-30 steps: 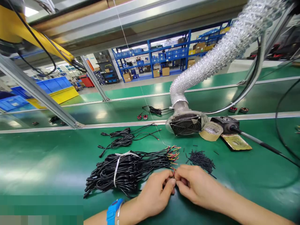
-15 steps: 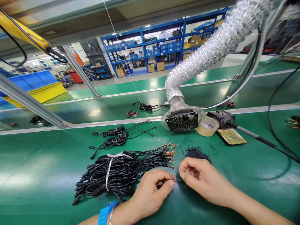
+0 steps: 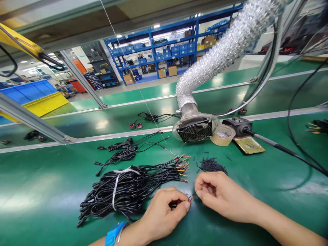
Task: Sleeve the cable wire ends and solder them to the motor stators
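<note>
My left hand (image 3: pixel 167 212) is closed in a pinch on the end of a cable, whose thin red wires (image 3: pixel 190 199) stick out past the fingertips. Facing it across a small gap, my right hand (image 3: pixel 220 194) has thumb and forefinger pressed together; what they hold is too small to make out. To the left lies a bundle of black cables (image 3: pixel 123 191) bound with a white tie. Its stripped red and yellow wire ends (image 3: pixel 182 167) point right. A pile of short black tubes (image 3: pixel 212 165) sits just beyond my right hand.
A fume extractor fan (image 3: pixel 196 130) on a silver duct (image 3: pixel 215 65) stands behind, beside a tape roll (image 3: pixel 222 136), a soldering iron holder (image 3: pixel 238 126) and a sponge tray (image 3: pixel 249 146). Two loose cables (image 3: pixel 123 150) lie behind the bundle. A thin wire (image 3: pixel 143 97) hangs down.
The view has shifted slightly. My hands keep nearly the same pose, and the red wires at my left fingertips now tilt more to the right.
</note>
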Tool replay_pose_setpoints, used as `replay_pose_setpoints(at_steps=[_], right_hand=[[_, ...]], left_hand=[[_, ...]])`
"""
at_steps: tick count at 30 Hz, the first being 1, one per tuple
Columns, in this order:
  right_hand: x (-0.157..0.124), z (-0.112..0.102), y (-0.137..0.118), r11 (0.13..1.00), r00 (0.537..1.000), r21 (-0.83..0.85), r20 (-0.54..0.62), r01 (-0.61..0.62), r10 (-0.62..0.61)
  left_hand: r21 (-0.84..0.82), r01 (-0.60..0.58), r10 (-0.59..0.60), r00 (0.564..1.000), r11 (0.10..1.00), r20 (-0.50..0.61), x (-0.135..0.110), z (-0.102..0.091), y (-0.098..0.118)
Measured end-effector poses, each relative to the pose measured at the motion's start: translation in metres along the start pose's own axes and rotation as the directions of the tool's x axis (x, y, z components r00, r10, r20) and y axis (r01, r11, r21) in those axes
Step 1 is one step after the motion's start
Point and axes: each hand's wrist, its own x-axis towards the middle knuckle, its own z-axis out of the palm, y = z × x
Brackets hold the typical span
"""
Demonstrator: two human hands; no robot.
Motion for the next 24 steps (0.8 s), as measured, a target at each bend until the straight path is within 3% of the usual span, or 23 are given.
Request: replay_pose_setpoints(at_steps=[12, 18, 24], right_hand=[[-0.0031, -0.0086, -0.0032, 0.994, 0.992, -0.075, 0.092, -0.074, 0.081], [-0.0043, -0.0078, -0.0033, 0.995, 0.997, -0.079, 0.039, -0.065, 0.068], [-0.0042, -0.0071, -0.0049, 0.993, 0.997, -0.119, 0.070, -0.026, 0.035]], left_hand=[[0.002, -0.008, 0.008, 0.999, 1.000, 0.032, -0.0016, 0.0010, 0.0002], [0.006, -0.007, 0.006, 0.999, 1.000, 0.034, -0.0004, -0.0001, 0.0028], [0.013, -0.007, 0.007, 0.999, 1.000, 0.036, -0.0009, 0.0009, 0.0006]])
